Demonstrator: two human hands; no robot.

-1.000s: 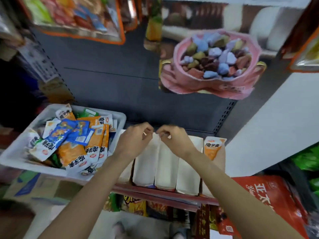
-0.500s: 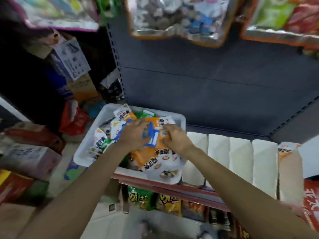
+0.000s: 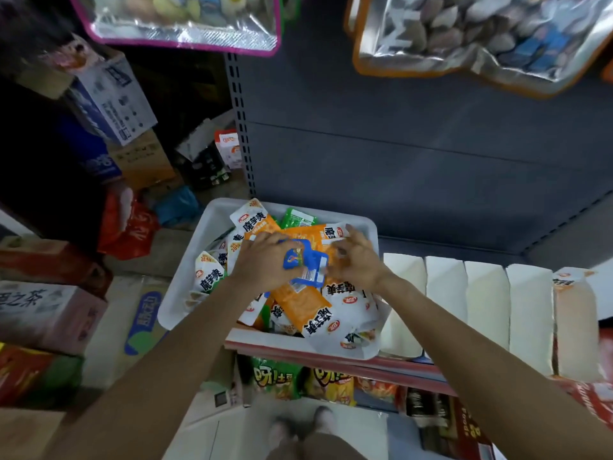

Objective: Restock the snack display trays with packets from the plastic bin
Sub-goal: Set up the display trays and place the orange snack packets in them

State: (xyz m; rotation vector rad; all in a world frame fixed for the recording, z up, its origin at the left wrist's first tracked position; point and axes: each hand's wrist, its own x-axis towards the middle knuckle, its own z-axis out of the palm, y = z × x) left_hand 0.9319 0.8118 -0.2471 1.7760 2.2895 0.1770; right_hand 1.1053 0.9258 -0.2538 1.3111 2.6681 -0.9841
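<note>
We saw both hands down in the white plastic bin (image 3: 212, 220), which sat on the red-edged shelf (image 3: 335, 355) at the left end of the row of snack display trays (image 3: 446, 303). The left hand (image 3: 265, 260) had its fingers curled over a blue packet (image 3: 306, 263) lying on top of the heap, gripping it by its left side. The right hand (image 3: 356, 258) was just beside that packet's right edge, fingers spread and bent over the orange packets (image 3: 298, 303); it was blurred, so we could not tell whether it pinched anything. The bin was heaped with orange-and-white packets, with a green packet (image 3: 297, 218) showing near its far wall (the heap spilled over the near right corner). To the right of the bin stood the trays, pale and upright side by side, and the one at the far right held an orange packet (image 3: 570, 293) at its top. Above, two clear bags of wrapped sweets hung against the dark back panel (image 3: 414, 151), one trimmed in pink (image 3: 185, 24), the other in orange (image 3: 471, 38). Cardboard boxes (image 3: 46, 313) were stacked on the floor to the left, and more snack bags (image 3: 275, 376) filled the shelf below.
</note>
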